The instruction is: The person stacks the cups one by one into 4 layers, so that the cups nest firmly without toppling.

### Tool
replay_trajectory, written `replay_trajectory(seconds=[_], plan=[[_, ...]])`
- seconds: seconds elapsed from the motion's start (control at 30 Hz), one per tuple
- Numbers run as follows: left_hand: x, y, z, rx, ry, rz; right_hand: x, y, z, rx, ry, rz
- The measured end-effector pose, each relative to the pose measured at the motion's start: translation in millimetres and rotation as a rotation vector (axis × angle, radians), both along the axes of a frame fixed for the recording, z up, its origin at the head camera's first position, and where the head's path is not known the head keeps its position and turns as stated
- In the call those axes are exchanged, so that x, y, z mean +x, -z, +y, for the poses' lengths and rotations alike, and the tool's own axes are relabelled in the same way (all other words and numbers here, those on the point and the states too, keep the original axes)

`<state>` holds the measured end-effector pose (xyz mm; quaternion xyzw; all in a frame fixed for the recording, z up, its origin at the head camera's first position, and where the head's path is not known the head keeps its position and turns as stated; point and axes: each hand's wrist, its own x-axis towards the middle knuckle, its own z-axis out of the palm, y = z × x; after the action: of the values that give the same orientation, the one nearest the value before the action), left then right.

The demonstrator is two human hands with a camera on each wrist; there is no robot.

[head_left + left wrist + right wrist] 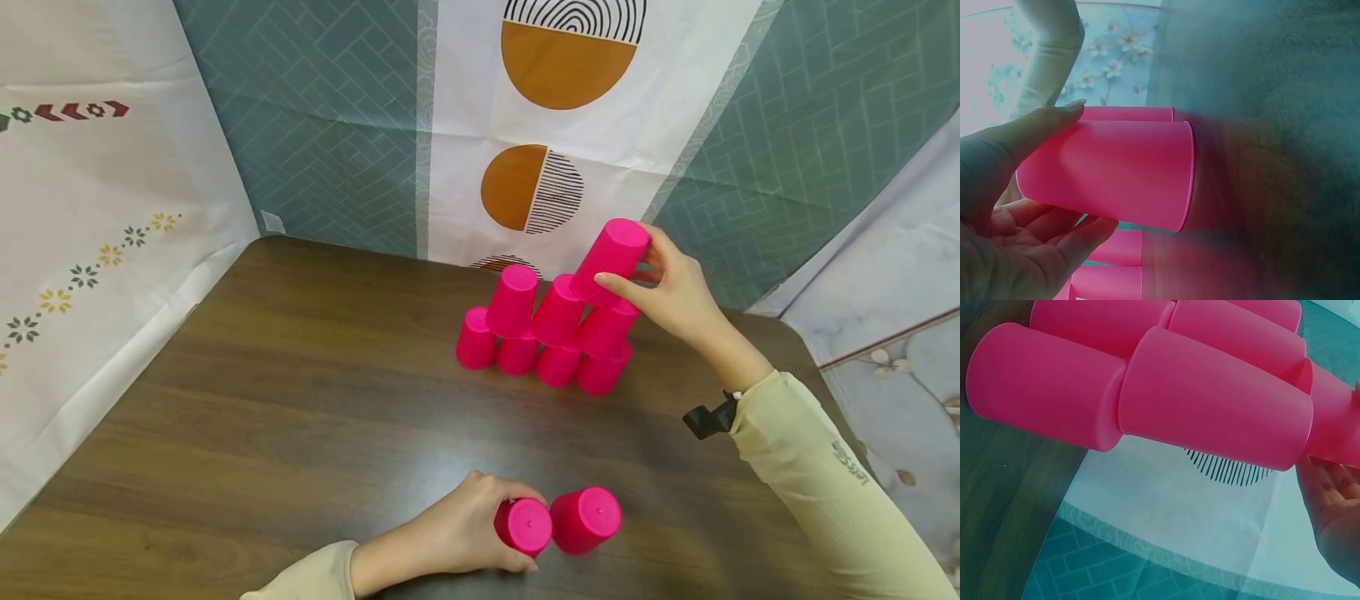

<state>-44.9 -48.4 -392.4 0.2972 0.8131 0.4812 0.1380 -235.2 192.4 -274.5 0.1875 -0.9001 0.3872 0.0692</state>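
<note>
A stack of upside-down pink cups stands toward the back of the table, with several in the bottom row (476, 340) and three in the second row (513, 302). My right hand (678, 292) grips another upside-down cup (611, 260) between thumb and fingers, on top of the second row's right end. In the right wrist view this held cup (1335, 422) sits against the stack's upper side. Near the front, my left hand (461, 527) holds an upside-down cup (1110, 169) round its sides. Right beside that one stands another pink cup (587, 521).
The brown wooden table (300, 400) carries all the cups. Behind the stack hangs a patterned cloth (465, 183) close to the table's back edge. White fabric (112, 275) hangs along the left side, and flowered fabric (892, 358) along the right.
</note>
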Motion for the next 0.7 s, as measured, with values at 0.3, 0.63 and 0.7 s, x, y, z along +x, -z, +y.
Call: replay_trajectory(seconds=[0.3, 0.63, 0.7], plan=[[1.5, -1.2, 1, 0.001, -0.007, -0.018, 4.5, -0.7, 1, 0.000, -0.013, -0.016], [4.8, -3.6, 1, -0.013, 0.004, 0.011, 11.9, -0.5, 12, 0.010, -0.027, 0.001], [5.7, -4.5, -1, -0.014, 0.007, 0.006, 14.9, -1.2, 14, 0.002, -0.033, 0.005]])
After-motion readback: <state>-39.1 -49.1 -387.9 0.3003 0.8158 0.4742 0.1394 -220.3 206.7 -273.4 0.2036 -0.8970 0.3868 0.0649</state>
